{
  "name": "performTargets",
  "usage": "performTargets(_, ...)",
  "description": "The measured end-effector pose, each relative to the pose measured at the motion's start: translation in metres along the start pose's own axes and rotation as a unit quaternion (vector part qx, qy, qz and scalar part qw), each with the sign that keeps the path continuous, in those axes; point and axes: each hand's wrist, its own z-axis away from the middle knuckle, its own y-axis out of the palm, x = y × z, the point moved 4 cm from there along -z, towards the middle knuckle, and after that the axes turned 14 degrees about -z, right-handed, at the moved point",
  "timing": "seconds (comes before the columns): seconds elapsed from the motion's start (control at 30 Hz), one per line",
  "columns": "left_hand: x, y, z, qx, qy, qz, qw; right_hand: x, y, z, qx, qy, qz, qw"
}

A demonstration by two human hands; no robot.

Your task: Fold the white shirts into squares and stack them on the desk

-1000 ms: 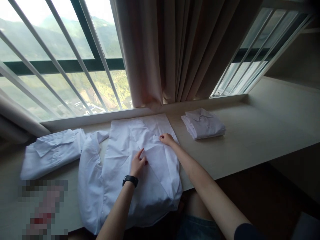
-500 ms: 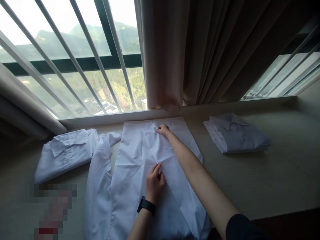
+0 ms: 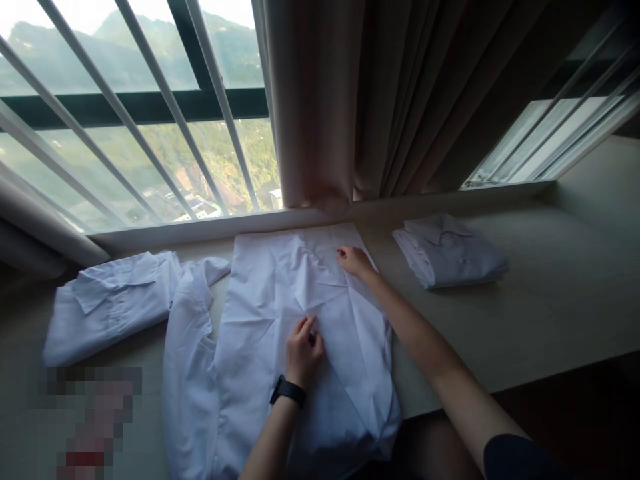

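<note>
A white shirt lies spread and partly folded in front of me, with creases across its middle and one sleeve along its left side. My left hand, with a black watch on the wrist, rests on the middle of the shirt. Its fingers are bent but apart, and no cloth shows between them. Near the shirt's far right corner is my right hand, its fingers curled together. I see no cloth in its fingertips. A bunched ridge of fabric stands up between the two hands and the far edge.
To the left lies a folded white shirt, close to the sleeve. Another folded white shirt sits on the right of the pale surface. Behind are a barred window and a curtain. A blurred patch covers the lower left.
My right hand has let go of the bunched cloth and moved right, towards the shirt's edge. The left hand stays in about the same place on the shirt. The view has shifted slightly.
</note>
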Motion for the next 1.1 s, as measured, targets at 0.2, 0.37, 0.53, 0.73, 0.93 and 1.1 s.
performTargets(0.2,-0.002,0.0,-0.001,-0.013,0.004,-0.02,1.0,-0.075,-0.059,0.194,-0.108,0.002,0.027,0.994)
performTargets(0.37,-0.007,-0.003,-0.002,-0.004,0.007,-0.035,0.999,-0.09,-0.043,0.241,-0.073,0.003,-0.006,0.997)
performTargets(0.53,-0.011,-0.013,0.0,-0.015,-0.015,-0.059,0.998,-0.083,-0.04,0.218,-0.058,0.04,0.02,0.997)
performTargets(0.73,-0.011,-0.017,0.0,0.031,-0.005,-0.085,0.996,-0.084,-0.038,0.215,-0.086,0.058,0.04,0.994)
performTargets(0.93,-0.044,-0.023,0.031,-0.02,0.102,-0.197,0.975,-0.086,-0.033,0.22,-0.116,0.05,0.051,0.991)
performTargets(1.1,-0.085,-0.003,0.082,0.096,0.289,-0.172,0.937,-0.096,-0.039,0.212,-0.062,0.097,0.065,0.991)
